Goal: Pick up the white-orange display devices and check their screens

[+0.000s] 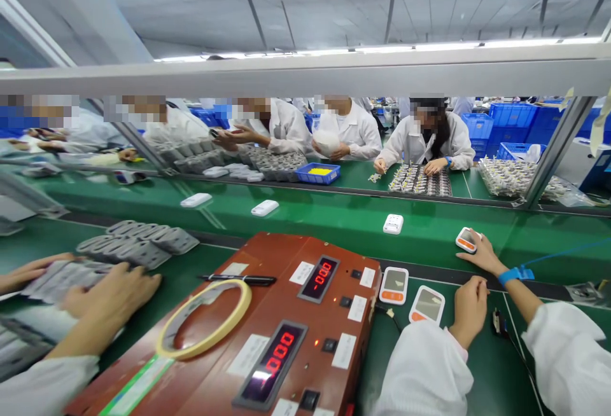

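Note:
My right hand (480, 252), with a blue strap on its wrist, reaches out to the green conveyor belt (334, 219). Its fingertips hold a small white and orange device (465, 240) lying there. My left hand (470, 309) rests curled on the green bench, its fingers closed with nothing showing in them. It sits beside the right edge of a second white and orange device (427, 305). A third such device (394, 285) lies just left of that one.
A red-brown tester box (305, 314) with red digit displays carries a tape roll (205, 317) and a black pen (237, 279). A co-worker's hands (102, 305) handle grey trays (138, 245) at the left. White devices (393, 224) ride the belt. People in white coats sit opposite.

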### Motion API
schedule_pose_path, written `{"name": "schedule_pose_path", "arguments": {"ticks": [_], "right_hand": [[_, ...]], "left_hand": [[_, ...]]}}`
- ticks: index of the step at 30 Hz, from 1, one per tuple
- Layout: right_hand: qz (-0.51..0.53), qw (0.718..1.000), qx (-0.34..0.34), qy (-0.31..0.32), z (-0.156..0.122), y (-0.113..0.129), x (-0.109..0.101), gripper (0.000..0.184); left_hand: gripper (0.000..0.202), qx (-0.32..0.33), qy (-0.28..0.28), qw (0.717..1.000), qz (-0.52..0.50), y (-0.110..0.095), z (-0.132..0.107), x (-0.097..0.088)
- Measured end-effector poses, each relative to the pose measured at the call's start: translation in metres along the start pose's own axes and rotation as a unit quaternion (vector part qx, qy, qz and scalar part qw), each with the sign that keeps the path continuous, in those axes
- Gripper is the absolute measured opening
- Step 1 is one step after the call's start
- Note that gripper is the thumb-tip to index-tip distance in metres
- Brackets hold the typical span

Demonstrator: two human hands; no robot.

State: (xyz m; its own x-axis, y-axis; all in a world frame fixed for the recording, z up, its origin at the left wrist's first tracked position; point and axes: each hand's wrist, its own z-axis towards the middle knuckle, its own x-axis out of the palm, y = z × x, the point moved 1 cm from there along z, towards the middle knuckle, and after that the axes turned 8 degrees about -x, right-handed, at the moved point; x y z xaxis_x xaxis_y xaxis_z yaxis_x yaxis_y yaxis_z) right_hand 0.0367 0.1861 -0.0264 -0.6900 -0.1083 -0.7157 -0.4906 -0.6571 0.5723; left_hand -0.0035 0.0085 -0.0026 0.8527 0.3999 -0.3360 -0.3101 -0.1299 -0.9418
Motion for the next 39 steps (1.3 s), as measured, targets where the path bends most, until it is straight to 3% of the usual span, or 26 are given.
{"name": "schedule_pose_path", "arguments": {"ticks": [2,5,8,14,18,22,25,28,30,35,39], "right_hand": [[-0.011,1.0,0.011,0.001,0.006,-0.001,0.015,0.089],[0.007,1.0,-0.011,0.003,0.007,0.0,0.018,0.074],[0.05,0.999,-0.014,-0.01,0.0,0.008,0.006,0.063],[0.205,0.969,0.078,-0.111,-0.045,0.025,-0.033,0.063],[0.269,0.961,0.056,-0.032,-0.089,-0.003,-0.057,0.061],[0.308,0.949,0.062,-0.004,-0.117,-0.03,-0.064,0.058],[0.359,0.93,0.08,0.009,-0.125,-0.017,-0.063,0.071],[0.407,0.907,0.103,-0.006,-0.127,0.007,-0.063,0.091],[0.436,0.892,0.119,-0.016,-0.127,0.015,-0.063,0.094],[0.505,0.843,0.181,-0.038,-0.127,0.007,-0.057,0.081],[0.554,0.808,0.188,-0.072,-0.124,0.01,-0.056,0.06]], "left_hand": [[0.031,-0.003,0.002,1.0,0.005,0.0,0.0,0.0],[0.03,-0.008,0.008,1.0,0.0,0.001,0.0,0.0],[0.029,-0.017,0.011,1.0,-0.018,0.002,0.0,0.001],[0.04,-0.046,-0.01,0.995,-0.084,0.004,-0.001,0.006],[0.048,-0.076,-0.03,0.982,-0.17,0.004,0.0,0.009],[0.044,-0.079,-0.047,0.988,-0.126,0.002,-0.001,0.005],[0.036,-0.065,-0.043,0.991,-0.11,0.002,0.0,0.003],[0.031,-0.07,-0.024,0.983,-0.169,0.004,0.005,0.005],[0.03,-0.08,-0.016,0.972,-0.22,0.006,0.009,0.007],[0.038,-0.097,0.016,0.944,-0.314,0.01,0.014,0.006],[0.048,-0.091,0.02,0.945,-0.312,0.009,0.013,0.002]]}}
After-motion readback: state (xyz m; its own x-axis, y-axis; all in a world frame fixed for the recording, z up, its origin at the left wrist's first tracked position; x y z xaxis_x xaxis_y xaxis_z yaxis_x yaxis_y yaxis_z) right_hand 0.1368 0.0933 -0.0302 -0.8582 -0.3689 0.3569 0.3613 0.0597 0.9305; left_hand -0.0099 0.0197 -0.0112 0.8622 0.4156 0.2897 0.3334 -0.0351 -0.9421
